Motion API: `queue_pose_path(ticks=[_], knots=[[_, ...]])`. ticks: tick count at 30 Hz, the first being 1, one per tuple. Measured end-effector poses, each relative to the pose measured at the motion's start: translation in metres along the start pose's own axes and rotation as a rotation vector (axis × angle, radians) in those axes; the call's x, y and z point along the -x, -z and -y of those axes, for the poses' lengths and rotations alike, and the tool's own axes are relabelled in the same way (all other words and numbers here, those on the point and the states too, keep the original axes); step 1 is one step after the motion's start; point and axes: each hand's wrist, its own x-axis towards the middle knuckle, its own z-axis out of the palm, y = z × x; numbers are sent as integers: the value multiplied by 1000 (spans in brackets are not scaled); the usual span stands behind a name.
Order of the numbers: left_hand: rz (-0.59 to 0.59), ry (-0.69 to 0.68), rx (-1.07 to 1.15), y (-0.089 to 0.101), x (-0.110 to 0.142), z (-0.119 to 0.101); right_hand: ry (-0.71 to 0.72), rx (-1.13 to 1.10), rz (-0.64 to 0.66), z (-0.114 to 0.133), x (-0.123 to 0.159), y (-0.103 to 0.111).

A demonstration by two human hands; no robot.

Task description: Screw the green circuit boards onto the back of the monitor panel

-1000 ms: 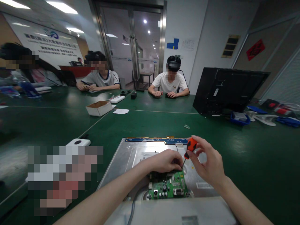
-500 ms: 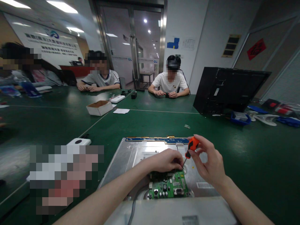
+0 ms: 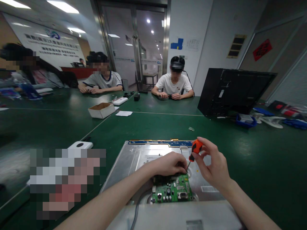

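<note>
Across a glossy green table [image 3: 153, 123], a person in a white T-shirt [image 3: 176, 83] sits before glass double doors [image 3: 136, 48]. Nearer, the right hand [image 3: 216, 166] pinches the orange-and-black handle of a small screwdriver [image 3: 196, 148], its thin shaft slanting down to the upper edge of a green circuit board [image 3: 172, 189]. The left hand [image 3: 171, 164] has its curled fingers at that same edge, beside the tip; whether they grip anything is hard to tell. The board lies on a flat silver metal panel [image 3: 122, 166], below a narrow blue circuit strip [image 3: 151, 143].
</note>
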Motion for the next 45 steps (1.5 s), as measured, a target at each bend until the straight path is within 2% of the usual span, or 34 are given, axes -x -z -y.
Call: queue_pose_path(ticks=[11,17,26,45], knots=[[8,15,48,1,0,1,-15,36,-26,-1,-1,-1],[14,17,63,3,1,-2,-30,32,2,1,2,-1],[11,19,68,3,0,-3,-16,50,-39,0,1,-2],[8,9,63,2,0,0,-14,70,-18,-3,2,-2]])
